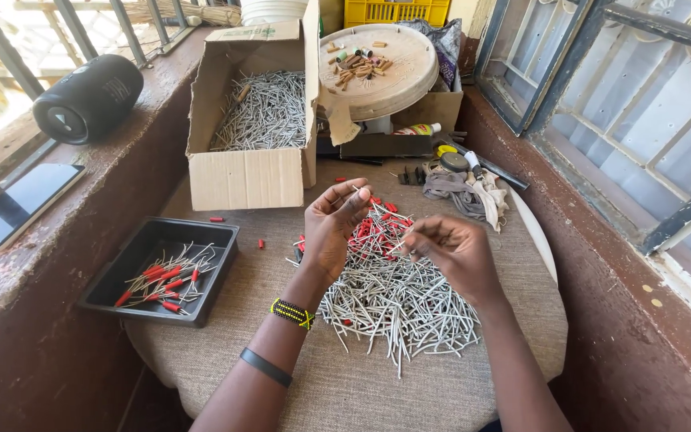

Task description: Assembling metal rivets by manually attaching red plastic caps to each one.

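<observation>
On the cloth-covered round counter (345, 376), seen from the head camera, a loose pile of grey metal pins (397, 300) lies at the centre, with a cluster of small red sleeves (377, 228) at its far edge. Both hands work directly above this pile.

Left hand (331, 232): raised over the near-left part of the pile, palm turned toward the right hand, fingers (353, 196) curled narrowly with the tips close together. They appear to pinch one thin pin, though the item is too small to confirm. The wrist carries a beaded yellow-and-black bracelet (292, 313), and a dark band (265, 367) sits further up the forearm.

Right hand (453, 248): just beside the left hand, over the right part of the pile. Its fingers (417, 236) are drawn narrowly together on a single grey pin (397, 246), which points toward the left hand.

Surroundings:
- A black plastic tray (121, 276) sits at the counter's left edge and holds pins already fitted with red sleeves.
- An open cardboard box (253, 120) behind the pile is filled with more grey pins.
- A round beige lid (377, 68) beyond the box carries small brown pieces.
- A crumpled grey cloth (461, 192) lies to the right of the pile.
- A black cylindrical speaker (88, 98) and a dark phone (21, 200) rest on the window ledge at left.
</observation>
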